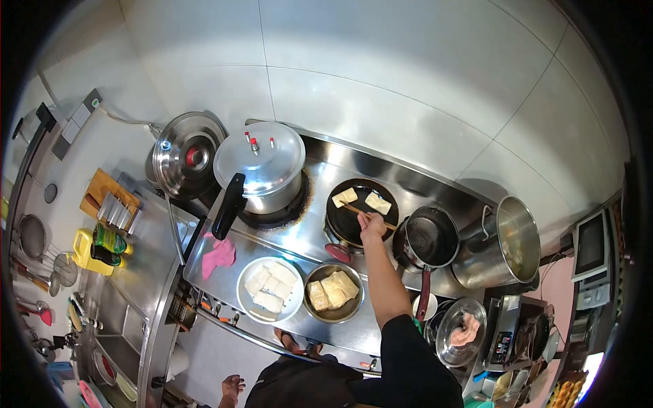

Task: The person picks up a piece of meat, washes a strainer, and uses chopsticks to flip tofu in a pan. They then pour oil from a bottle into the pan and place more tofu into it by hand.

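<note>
In the head view my right hand (372, 226) is closed round wooden chopsticks (352, 208) over a black frying pan (361, 234). Two pale, flat pieces lie in the pan, one at the left (345, 197) by the chopstick tips and one at the right (378, 202). Down by my body, my left hand (232, 387) hangs near the bottom edge with its fingers apart and nothing in it. On the counter in front of me, a white plate (243, 290) holds several white slabs, and a steel bowl (331, 316) beside it holds yellowish fried pieces.
A pressure cooker (262, 166) stands left of the pan, its black handle pointing toward me. Right of the pan are a dark saucepan (431, 236) and a tall steel pot (479, 262). A pink cloth (219, 257) lies on the counter. Bottles (109, 245) stand at the left.
</note>
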{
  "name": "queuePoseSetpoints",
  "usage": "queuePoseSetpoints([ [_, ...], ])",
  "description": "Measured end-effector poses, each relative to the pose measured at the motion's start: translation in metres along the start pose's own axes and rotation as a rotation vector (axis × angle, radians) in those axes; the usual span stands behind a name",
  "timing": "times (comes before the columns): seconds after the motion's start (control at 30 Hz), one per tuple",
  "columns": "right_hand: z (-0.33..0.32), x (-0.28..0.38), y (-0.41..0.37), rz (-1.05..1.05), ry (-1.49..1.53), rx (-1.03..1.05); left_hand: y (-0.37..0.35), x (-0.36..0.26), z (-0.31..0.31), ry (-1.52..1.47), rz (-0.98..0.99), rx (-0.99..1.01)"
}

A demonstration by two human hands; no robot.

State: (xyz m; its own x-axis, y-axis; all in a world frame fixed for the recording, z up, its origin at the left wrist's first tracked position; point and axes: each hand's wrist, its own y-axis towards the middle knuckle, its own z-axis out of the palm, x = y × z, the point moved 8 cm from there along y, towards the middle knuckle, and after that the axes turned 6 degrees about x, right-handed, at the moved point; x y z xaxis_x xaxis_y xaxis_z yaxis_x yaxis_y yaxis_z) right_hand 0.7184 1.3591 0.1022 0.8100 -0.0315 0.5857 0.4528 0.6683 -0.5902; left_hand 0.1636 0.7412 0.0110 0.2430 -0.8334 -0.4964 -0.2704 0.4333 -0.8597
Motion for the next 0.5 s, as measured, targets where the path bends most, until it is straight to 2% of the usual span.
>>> queuePoseSetpoints([
  [0.13,0.01,0.005,-0.01,-0.074,-0.105,0.016,-0.003,-0.002,0.0,-0.07,0.044,-0.022],
  [0.2,0.02,0.023,-0.029,-0.128,-0.283,0.115,-0.005,0.0,0.001,-0.044,0.048,-0.037],
  [0.3,0.039,0.046,-0.063,-0.304,-0.536,0.319,-0.006,0.007,0.006,-0.033,0.046,-0.03],
  [0.43,0.053,0.038,-0.085,-0.587,-0.96,0.671,-0.007,0.014,0.005,-0.018,-0.03,-0.041],
  [0.5,0.063,0.031,-0.098,-0.846,-1.089,0.782,-0.007,0.014,0.002,-0.031,-0.025,-0.048],
])
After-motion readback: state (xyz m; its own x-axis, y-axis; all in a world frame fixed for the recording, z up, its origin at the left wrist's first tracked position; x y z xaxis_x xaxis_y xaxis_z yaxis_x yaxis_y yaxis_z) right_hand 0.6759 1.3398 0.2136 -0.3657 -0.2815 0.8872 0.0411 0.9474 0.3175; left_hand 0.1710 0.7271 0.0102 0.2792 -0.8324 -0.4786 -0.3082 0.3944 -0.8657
